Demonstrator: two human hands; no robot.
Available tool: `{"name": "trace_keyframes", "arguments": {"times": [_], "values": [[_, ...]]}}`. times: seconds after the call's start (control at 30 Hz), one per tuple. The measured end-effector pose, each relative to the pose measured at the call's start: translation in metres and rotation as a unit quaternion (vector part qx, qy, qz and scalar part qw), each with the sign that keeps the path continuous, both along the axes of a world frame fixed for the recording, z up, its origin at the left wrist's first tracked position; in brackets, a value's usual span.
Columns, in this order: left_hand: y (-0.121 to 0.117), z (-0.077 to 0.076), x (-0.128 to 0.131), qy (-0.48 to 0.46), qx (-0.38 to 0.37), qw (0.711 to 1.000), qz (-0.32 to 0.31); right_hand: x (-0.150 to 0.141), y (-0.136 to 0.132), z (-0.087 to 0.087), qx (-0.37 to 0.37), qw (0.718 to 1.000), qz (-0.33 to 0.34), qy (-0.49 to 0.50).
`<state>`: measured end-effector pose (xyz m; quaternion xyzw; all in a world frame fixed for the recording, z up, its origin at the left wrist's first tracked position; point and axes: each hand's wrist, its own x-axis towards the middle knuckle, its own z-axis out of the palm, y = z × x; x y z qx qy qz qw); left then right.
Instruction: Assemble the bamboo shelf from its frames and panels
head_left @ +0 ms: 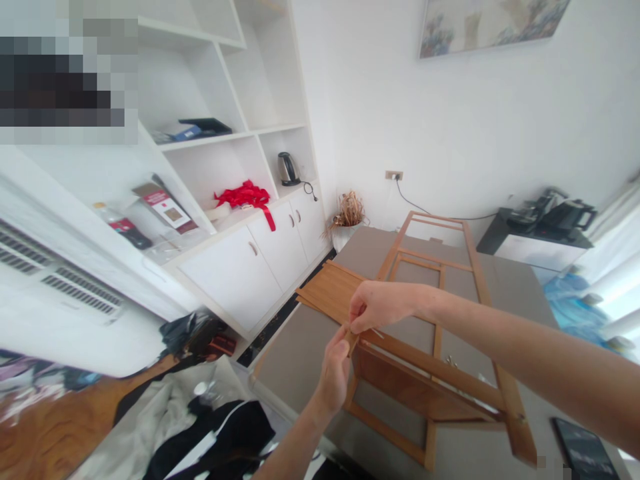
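Note:
My left hand (334, 373) is closed around the end of a small wooden piece (352, 343) at the near-left corner of a wooden frame (430, 355). Right above it, my right hand (383, 305) is closed in a pinch against that end; whatever its fingertips hold is too small or hidden to make out. The slatted frame lies on a grey-topped table (300, 340), with a brown board (395, 380) set in its near section. Wooden panels (333, 287) lie just beyond my hands. A thin light-coloured pin or screw (379, 333) shows beside my right hand.
Small metal fittings (453, 363) lie within the frame's outline. A phone (585, 448) rests at the table's near right. White shelving (230, 257) stands at left, and a chair with clothes (165, 413) is at the near left. A black cabinet (530, 233) holds a kettle at right.

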<state>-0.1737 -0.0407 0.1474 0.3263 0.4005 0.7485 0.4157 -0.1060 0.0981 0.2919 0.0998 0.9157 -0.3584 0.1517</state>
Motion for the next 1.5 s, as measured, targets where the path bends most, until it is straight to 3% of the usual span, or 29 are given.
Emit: {"name": "trace_keyframes", "arguments": {"times": [0.17, 0.37, 0.6, 0.77, 1.03, 1.2, 1.4, 1.5], "values": [[0.0, -0.003, -0.001, -0.014, -0.017, 1.0, 0.013, 0.006, -0.005, 0.0, 0.072, 0.994, 0.038, 0.068], [0.005, -0.004, -0.001, -0.009, -0.002, 1.0, 0.004, 0.007, -0.008, -0.009, 0.19, 0.968, 0.072, 0.149], [0.004, -0.002, -0.001, -0.014, -0.009, 1.0, -0.001, 0.009, -0.002, -0.021, 0.099, 0.981, 0.054, 0.159], [0.004, -0.005, -0.001, -0.024, -0.006, 1.0, 0.002, 0.009, -0.006, -0.02, 0.169, 0.957, 0.093, 0.214], [0.004, -0.004, 0.001, -0.033, -0.012, 0.999, 0.022, 0.016, -0.005, -0.019, 0.106, 0.972, 0.069, 0.199], [0.006, 0.002, 0.003, -0.031, 0.0, 1.0, 0.006, 0.018, -0.006, -0.015, 0.132, 0.967, 0.07, 0.205], [0.008, -0.002, 0.003, -0.039, -0.003, 0.999, 0.001, 0.018, -0.008, -0.009, 0.181, 0.961, 0.094, 0.188], [0.007, -0.002, 0.002, -0.039, -0.003, 0.999, 0.003, 0.017, -0.008, -0.007, 0.173, 0.962, 0.105, 0.186]]}}
